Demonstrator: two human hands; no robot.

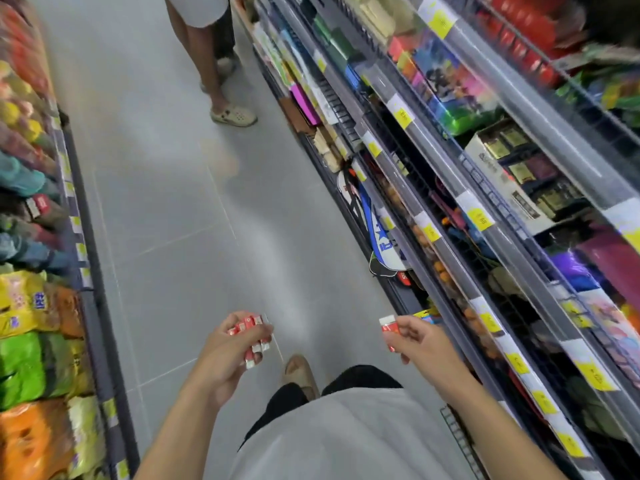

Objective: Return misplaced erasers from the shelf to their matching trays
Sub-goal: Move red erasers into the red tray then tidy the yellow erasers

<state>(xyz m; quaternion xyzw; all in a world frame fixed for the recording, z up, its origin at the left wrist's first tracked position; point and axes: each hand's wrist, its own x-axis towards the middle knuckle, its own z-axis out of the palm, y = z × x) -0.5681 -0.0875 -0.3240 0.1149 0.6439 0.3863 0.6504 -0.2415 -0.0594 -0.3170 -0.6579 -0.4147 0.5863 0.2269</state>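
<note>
My left hand (221, 355) grips a bunch of several small red-and-white erasers (250, 327), held low over the aisle floor. My right hand (417, 341) pinches red-and-white erasers (390, 328) between thumb and fingers, close to the front edge of the right-hand shelving (485, 258). No eraser tray shows clearly in the blurred shelves.
A grey tiled aisle (180, 188) runs ahead. Another person's legs (214, 74) stand further down it. Shelves of coloured snack bags (31, 341) line the left. Stationery, boxes and yellow price tags fill the right shelving; a racket bag (377, 237) leans at its base.
</note>
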